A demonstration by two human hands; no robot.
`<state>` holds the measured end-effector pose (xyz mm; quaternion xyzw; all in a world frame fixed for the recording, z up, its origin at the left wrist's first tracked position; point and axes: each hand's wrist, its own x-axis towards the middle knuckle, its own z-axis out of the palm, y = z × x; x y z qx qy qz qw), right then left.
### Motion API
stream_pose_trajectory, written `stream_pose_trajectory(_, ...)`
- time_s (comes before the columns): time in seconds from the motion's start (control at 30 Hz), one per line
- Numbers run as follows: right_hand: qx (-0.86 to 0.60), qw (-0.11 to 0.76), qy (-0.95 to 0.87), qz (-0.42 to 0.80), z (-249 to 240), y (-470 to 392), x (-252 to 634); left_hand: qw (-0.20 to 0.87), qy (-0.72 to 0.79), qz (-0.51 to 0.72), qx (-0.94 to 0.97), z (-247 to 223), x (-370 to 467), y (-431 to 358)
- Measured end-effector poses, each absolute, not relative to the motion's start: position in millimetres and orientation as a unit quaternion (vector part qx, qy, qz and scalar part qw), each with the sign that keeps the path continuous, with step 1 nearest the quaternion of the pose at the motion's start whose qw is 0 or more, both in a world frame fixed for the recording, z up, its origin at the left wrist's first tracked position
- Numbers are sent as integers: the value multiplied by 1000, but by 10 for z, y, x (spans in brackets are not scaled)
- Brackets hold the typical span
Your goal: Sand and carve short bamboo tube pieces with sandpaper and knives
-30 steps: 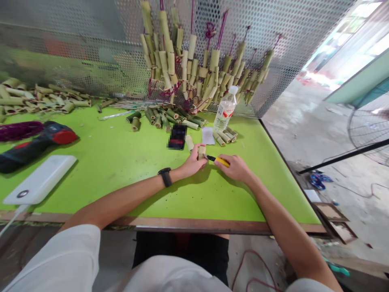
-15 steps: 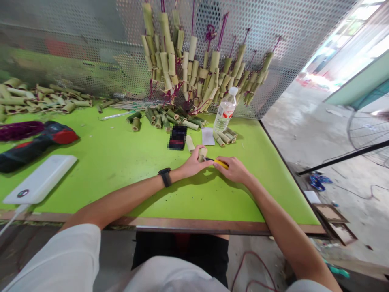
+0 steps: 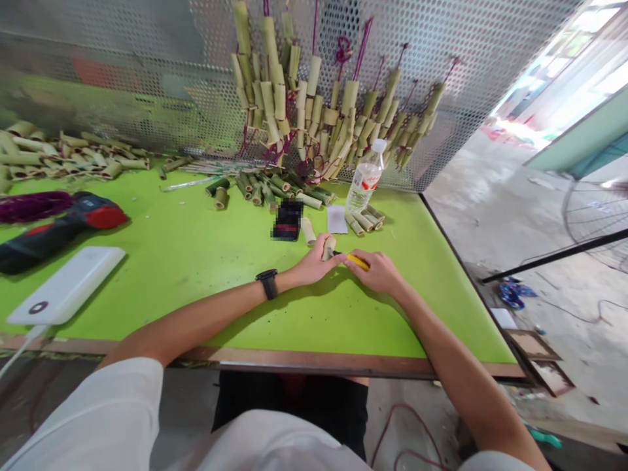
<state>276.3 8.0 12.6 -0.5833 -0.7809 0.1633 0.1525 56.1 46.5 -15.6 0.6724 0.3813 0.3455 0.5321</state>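
My left hand [image 3: 314, 263], with a black watch on its wrist, is closed round a short bamboo piece [image 3: 328, 248]. In my right hand [image 3: 377, 270] is a yellow-handled knife [image 3: 358, 262], gripped with its dark front end pointing left. That end meets the bamboo piece near my left thumb; the tip is too small to make out clearly. Another pale bamboo tube [image 3: 308, 231] lies just beyond my left hand. Behind it are a dark phone [image 3: 287, 220], partly pixelated, and a small pale sheet of paper [image 3: 337, 219].
A water bottle [image 3: 366, 176] stands behind several cut bamboo tubes [image 3: 364, 221]. Bamboo strings [image 3: 275, 98] hang on the perforated metal panel [image 3: 161, 78]. A cordless tool [image 3: 63, 229] and a white power bank [image 3: 69, 284] lie at left on the green tabletop [image 3: 196, 268].
The bamboo piece has turned slightly in my left hand, its cut end showing a little differently. Both hands stay in nearly the same place, and the view has shifted slightly.
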Motion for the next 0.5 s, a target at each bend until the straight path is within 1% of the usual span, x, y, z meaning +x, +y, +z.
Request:
stream_pose_trajectory(0.17,-599,166,-773,126,123,62,2724,519,399,362,663,-161,586,466)
stream_pose_trajectory(0.3,-616,202,-749,134,134,94,2749,492,390,389,674,-147,614,399)
stream_pose_trajectory(0.4,-609,216,-751,135,152,111,2791,528,382,381,656,-131,619,365)
stream_pose_trajectory(0.5,-594,202,-765,148,158,109,2815,561,368,389,632,-121,612,369)
